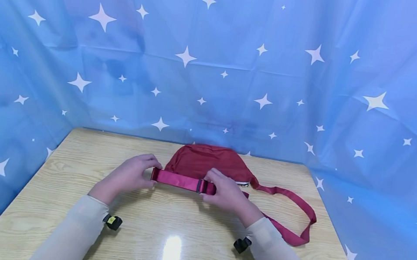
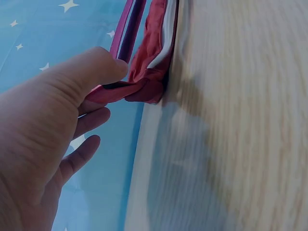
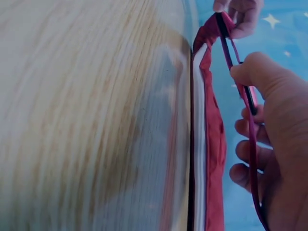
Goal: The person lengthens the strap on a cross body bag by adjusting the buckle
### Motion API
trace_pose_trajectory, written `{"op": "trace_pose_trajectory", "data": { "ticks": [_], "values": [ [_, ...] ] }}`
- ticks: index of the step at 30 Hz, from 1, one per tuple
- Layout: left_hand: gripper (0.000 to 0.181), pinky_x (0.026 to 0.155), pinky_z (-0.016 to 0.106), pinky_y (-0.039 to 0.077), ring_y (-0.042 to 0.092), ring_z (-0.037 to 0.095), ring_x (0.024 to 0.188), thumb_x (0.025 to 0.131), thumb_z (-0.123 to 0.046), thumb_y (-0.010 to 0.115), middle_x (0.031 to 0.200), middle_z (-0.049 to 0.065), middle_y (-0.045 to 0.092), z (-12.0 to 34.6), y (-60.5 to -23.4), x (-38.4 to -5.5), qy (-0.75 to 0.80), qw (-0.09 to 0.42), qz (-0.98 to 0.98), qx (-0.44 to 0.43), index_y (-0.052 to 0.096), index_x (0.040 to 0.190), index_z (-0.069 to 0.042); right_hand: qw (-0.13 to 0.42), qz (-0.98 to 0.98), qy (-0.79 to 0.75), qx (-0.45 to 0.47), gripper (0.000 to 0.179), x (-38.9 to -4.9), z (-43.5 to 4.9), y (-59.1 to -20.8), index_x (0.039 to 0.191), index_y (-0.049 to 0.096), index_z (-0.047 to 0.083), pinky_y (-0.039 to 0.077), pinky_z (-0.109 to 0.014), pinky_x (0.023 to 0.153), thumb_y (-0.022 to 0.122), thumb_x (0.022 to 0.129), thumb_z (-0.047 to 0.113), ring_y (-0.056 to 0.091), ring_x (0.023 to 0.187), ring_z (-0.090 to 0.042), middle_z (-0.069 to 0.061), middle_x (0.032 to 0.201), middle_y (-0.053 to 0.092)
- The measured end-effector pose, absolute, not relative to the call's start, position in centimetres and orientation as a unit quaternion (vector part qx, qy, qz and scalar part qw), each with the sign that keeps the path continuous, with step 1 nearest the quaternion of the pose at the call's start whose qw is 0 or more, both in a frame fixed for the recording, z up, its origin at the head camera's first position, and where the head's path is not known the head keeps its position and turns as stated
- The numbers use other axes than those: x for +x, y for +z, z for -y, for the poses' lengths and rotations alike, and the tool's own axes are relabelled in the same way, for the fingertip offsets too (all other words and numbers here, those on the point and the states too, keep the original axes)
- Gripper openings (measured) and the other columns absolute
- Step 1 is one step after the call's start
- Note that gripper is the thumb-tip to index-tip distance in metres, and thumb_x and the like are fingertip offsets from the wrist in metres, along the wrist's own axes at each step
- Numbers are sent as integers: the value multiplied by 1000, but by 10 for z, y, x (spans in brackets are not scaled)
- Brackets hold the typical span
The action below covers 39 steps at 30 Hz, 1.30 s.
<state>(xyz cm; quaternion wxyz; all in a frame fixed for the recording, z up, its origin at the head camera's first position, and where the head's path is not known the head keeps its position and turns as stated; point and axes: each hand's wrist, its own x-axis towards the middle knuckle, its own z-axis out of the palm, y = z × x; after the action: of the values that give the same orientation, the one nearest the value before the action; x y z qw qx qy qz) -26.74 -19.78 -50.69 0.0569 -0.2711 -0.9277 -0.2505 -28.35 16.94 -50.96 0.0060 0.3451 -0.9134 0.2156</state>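
A dark red waist bag lies at the far edge of the table, its white zipper running along the side nearest the person. My left hand pinches the left end of its strap between thumb and fingers; in the left wrist view the other fingers are spread. Farther right, my right hand grips the same strap beside a black slider buckle. Between the hands the strap is drawn out straight in front of the bag. Part of it is hidden behind the right hand.
The strap's other stretch loops across the table to the right of the bag. Beneath everything is a light wood-grain table with a bright reflection near the front. Blue cloth with white stars hangs behind and on both sides.
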Motion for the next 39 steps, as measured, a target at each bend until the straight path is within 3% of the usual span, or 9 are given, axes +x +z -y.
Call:
{"op": "trace_pose_trajectory", "data": {
  "ticks": [5, 12, 21, 30, 39],
  "values": [
    [50, 103, 51, 57, 70, 27, 112, 82, -17, 100, 121, 0, 71, 201, -512, -267, -240, 46, 930, -275, 79, 127, -13, -15, 916, 205, 345, 37, -284, -167, -517, 110, 58, 27, 48, -32, 69, 89, 90, 31, 56, 81, -12, 12, 104, 53],
    [47, 88, 42, 58, 63, 15, 92, 85, -19, 98, 114, -2, 70, 204, -525, -265, -220, 29, 934, -279, 79, 128, -12, -45, 918, 182, 349, 35, -280, -157, -530, 105, 58, 24, 46, -29, 65, 86, 92, 39, 54, 77, -9, 10, 100, 53],
    [43, 99, 47, 59, 70, 20, 105, 88, -16, 95, 117, 0, 72, 206, -528, -264, -216, 25, 939, -268, 80, 129, -12, -54, 926, 182, 325, 33, -274, -151, -527, 107, 63, 23, 49, -32, 71, 89, 93, 39, 55, 82, -11, 7, 103, 55],
    [46, 101, 48, 59, 72, 24, 109, 87, -20, 96, 119, 1, 74, 209, -528, -265, -202, 33, 944, -260, 79, 129, -12, -40, 928, 175, 327, 34, -272, -145, -523, 106, 64, 20, 48, -33, 76, 90, 91, 37, 52, 89, -14, 4, 101, 56],
    [52, 104, 50, 57, 70, 24, 113, 86, -22, 97, 126, 1, 73, 206, -528, -262, -230, 16, 942, -243, 75, 132, -13, -41, 934, 167, 314, 41, -269, -144, -521, 119, 69, 14, 53, -38, 87, 89, 95, 40, 54, 97, -15, 3, 106, 60]
  ]
}}
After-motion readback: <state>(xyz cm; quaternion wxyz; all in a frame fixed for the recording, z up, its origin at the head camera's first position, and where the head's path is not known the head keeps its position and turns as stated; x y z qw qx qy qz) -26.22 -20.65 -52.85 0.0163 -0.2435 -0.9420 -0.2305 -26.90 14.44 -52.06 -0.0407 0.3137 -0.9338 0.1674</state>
